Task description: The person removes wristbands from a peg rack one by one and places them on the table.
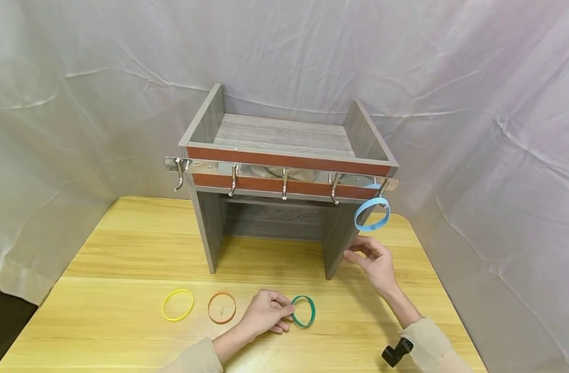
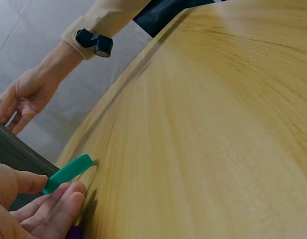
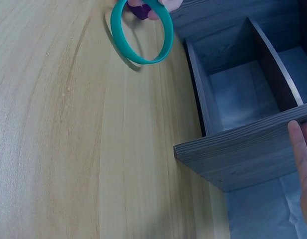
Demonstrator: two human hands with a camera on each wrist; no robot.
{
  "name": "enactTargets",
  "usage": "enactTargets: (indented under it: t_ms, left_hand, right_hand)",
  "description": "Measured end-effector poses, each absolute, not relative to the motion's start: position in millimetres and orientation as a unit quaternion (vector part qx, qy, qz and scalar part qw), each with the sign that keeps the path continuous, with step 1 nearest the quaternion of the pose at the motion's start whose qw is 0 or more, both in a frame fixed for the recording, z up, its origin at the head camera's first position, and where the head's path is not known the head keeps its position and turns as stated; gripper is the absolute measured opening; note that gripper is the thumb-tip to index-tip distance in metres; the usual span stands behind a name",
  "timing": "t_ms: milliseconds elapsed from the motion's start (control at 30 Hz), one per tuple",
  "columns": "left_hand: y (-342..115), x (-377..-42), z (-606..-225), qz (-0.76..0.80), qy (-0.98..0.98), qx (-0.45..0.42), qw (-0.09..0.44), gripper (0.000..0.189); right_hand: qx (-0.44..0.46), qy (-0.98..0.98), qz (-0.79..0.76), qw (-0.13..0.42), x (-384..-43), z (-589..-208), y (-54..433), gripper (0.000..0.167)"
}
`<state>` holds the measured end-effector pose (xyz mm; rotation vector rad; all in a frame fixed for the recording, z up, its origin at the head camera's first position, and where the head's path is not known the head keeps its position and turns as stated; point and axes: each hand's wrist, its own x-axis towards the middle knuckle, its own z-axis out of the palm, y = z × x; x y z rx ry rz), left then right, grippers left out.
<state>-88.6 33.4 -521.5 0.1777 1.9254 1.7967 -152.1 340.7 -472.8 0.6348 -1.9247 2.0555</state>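
Thumb and fingers of my left hand [image 1: 269, 311] pinch the left edge of a green silicone wristband [image 1: 304, 311], held just above the table in front of the rack. In the left wrist view the green band [image 2: 68, 173] sits between thumb and fingertips. My right hand [image 1: 372, 261] is beside the right side panel [image 1: 340, 235] of a grey wooden shelf rack. In the right wrist view its extended fingers [image 3: 298, 142] touch that panel's outer face. A light blue wristband [image 1: 372, 228] hangs from the rightmost metal hook [image 1: 384, 187].
A yellow wristband [image 1: 178, 319] and an orange wristband [image 1: 222, 321] lie on the wooden table [image 1: 126, 264], left of my left hand. The other hooks on the metal rail [image 1: 261, 171] carry nothing. Something purple [image 3: 138, 11] shows partly near the left hand. Grey fabric [image 1: 284, 57] surrounds the table.
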Motion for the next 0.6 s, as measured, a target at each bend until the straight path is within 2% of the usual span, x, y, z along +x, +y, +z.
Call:
enactTargets:
  t_ms: [600]
  left_hand:
    - [20.6, -91.2, -513.2, 0.653, 0.702, 0.066, 0.276, 0.019]
  right_hand:
    - [0.211, -0.663, 0.706, 0.128, -150.4, -470.4, 338.5, 0.036]
